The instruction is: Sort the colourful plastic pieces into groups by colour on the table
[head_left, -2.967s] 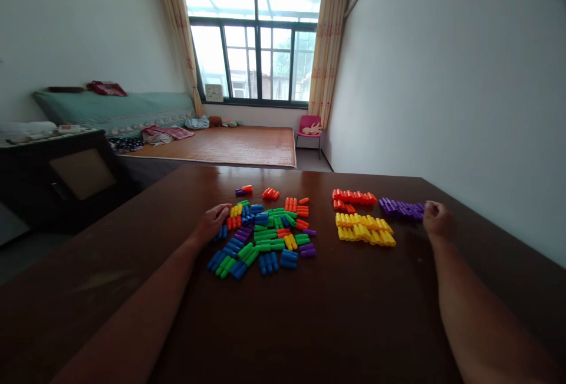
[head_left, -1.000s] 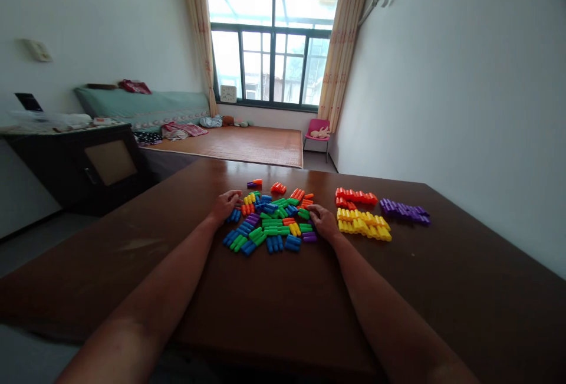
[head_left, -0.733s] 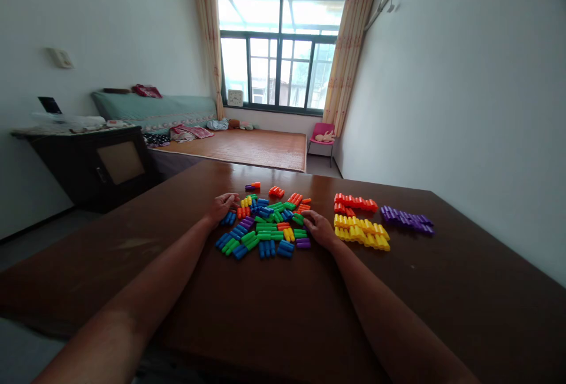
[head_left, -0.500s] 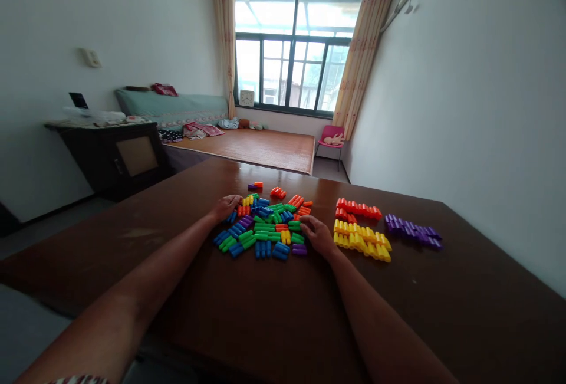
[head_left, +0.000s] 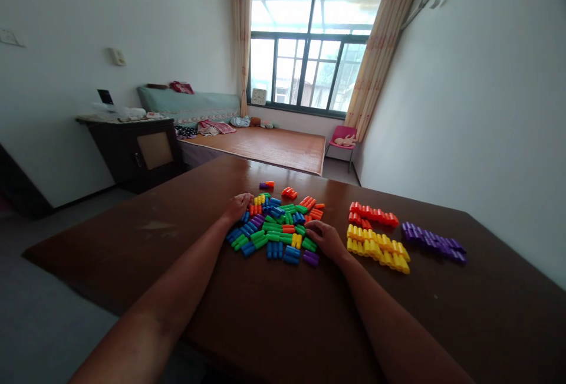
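Note:
A mixed pile of small plastic building blocks shaped like joined tubes lies mid-table, with green blocks point(head_left: 273, 227), blue blocks point(head_left: 275, 250) and a few yellow and orange ones among them. My left hand point(head_left: 239, 206) rests at the pile's left edge, fingers stretched over it beside yellow and orange blocks point(head_left: 256, 209). At the right edge, my right hand point(head_left: 326, 239) has bent fingers with the thumb slightly apart, close to a green block point(head_left: 309, 244). A purple block point(head_left: 311, 258) lies just below that hand. I see nothing gripped in either hand.
On the right of the brown table point(head_left: 265, 313) stand sorted rows of orange blocks point(head_left: 374, 214), yellow blocks point(head_left: 378, 248) and purple blocks point(head_left: 433, 242). Beyond the table are a bed point(head_left: 274, 148), a dark cabinet point(head_left: 132, 148) and a pink chair point(head_left: 342, 132).
The whole view has shifted, so everything appears further right. Relative to the pile, my right hand has moved slightly, and the green block beside it lies at a different angle. My left hand stays put.

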Demonstrator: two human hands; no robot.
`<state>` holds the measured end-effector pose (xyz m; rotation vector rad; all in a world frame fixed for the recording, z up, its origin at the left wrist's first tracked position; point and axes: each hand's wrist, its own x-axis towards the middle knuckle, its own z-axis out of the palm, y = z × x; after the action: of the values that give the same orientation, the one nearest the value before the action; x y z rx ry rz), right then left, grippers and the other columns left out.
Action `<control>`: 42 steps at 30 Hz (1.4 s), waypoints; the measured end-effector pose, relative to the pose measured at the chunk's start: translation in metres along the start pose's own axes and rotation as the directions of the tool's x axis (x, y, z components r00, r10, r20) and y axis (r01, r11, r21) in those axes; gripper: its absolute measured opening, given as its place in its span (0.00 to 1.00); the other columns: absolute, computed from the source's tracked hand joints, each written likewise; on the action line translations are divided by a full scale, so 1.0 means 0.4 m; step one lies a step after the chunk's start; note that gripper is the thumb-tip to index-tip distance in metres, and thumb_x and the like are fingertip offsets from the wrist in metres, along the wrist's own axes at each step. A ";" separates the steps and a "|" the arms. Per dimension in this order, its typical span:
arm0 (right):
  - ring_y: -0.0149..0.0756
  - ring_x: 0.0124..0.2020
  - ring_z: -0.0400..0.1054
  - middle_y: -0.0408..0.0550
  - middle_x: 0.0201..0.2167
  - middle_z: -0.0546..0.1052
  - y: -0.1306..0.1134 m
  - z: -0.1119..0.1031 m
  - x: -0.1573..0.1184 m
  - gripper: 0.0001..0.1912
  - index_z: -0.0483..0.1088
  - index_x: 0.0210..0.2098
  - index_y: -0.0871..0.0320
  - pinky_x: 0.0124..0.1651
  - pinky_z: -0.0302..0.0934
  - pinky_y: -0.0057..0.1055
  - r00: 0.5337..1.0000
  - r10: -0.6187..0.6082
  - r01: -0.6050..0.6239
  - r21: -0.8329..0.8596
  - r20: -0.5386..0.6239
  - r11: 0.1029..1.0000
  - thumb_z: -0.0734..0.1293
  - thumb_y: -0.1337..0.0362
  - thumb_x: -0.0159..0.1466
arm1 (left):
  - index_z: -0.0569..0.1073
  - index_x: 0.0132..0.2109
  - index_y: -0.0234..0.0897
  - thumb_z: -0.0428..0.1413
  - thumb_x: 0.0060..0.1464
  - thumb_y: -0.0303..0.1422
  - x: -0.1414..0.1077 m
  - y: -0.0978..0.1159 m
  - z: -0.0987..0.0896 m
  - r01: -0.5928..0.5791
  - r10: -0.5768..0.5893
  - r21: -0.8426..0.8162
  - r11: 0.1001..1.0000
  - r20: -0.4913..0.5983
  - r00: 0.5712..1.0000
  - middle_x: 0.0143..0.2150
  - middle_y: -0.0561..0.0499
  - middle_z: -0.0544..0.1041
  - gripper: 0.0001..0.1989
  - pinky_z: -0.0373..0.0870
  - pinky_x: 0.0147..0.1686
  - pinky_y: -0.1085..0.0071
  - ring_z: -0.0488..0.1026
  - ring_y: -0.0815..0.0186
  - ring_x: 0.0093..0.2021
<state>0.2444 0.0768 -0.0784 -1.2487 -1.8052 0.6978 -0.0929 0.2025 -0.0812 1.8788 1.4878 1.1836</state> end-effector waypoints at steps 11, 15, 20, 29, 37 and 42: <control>0.35 0.31 0.70 0.47 0.33 0.78 0.016 0.000 -0.009 0.19 0.73 0.39 0.57 0.36 0.67 0.32 0.969 0.122 -0.090 0.150 -0.215 0.985 0.64 0.48 0.60 | 0.74 0.41 0.31 0.49 0.54 0.52 -0.008 0.023 -0.022 0.098 -0.079 -0.376 0.921 0.065 0.995 0.35 0.44 0.78 0.26 0.74 0.34 0.68 0.75 0.66 0.31; 0.32 0.28 0.68 0.47 0.31 0.77 0.009 -0.006 -0.011 0.21 0.71 0.38 0.58 0.32 0.66 0.30 0.937 0.217 -0.133 0.296 -0.274 0.946 0.65 0.46 0.59 | 0.74 0.47 0.32 0.50 0.54 0.52 -0.017 0.032 -0.030 0.029 0.006 -0.416 0.909 0.082 0.997 0.45 0.41 0.78 0.28 0.74 0.43 0.64 0.75 0.60 0.43; 0.29 0.25 0.65 0.46 0.28 0.76 -0.013 -0.009 -0.011 0.21 0.71 0.36 0.58 0.26 0.61 0.26 0.931 0.227 -0.130 0.325 -0.284 0.937 0.65 0.46 0.58 | 0.78 0.47 0.39 0.54 0.52 0.44 -0.019 0.041 -0.030 -0.290 0.293 -0.052 0.956 0.270 0.917 0.54 0.45 0.75 0.19 0.63 0.58 0.60 0.70 0.56 0.55; 0.34 0.26 0.68 0.47 0.31 0.77 0.021 -0.013 -0.019 0.18 0.70 0.40 0.57 0.31 0.64 0.31 0.868 0.177 -0.172 0.053 -0.464 0.984 0.63 0.51 0.58 | 0.79 0.43 0.37 0.52 0.53 0.35 -0.024 0.039 -0.042 -0.326 0.307 0.058 0.944 0.220 0.926 0.43 0.46 0.77 0.15 0.72 0.45 0.66 0.75 0.63 0.41; 0.37 0.34 0.72 0.47 0.34 0.78 0.018 -0.010 -0.019 0.15 0.72 0.40 0.56 0.40 0.66 0.35 0.910 0.121 -0.189 -0.137 -0.395 0.972 0.62 0.54 0.59 | 0.78 0.43 0.36 0.52 0.53 0.35 -0.032 0.039 -0.045 -0.301 0.277 0.123 0.946 0.178 0.944 0.41 0.46 0.78 0.14 0.72 0.42 0.68 0.76 0.63 0.39; 0.36 0.33 0.72 0.50 0.43 0.77 0.017 -0.016 -0.007 0.18 0.70 0.47 0.56 0.42 0.66 0.36 0.895 0.136 -0.276 -0.289 -0.424 0.917 0.62 0.57 0.60 | 0.77 0.45 0.35 0.50 0.54 0.32 -0.034 0.033 -0.051 -0.280 0.264 0.149 0.948 0.122 0.957 0.44 0.45 0.78 0.15 0.70 0.46 0.68 0.75 0.62 0.42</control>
<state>0.2537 0.0764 -0.0812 -1.7000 -1.5006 0.2121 -0.1036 0.1824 -0.0648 2.2802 1.3382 1.0905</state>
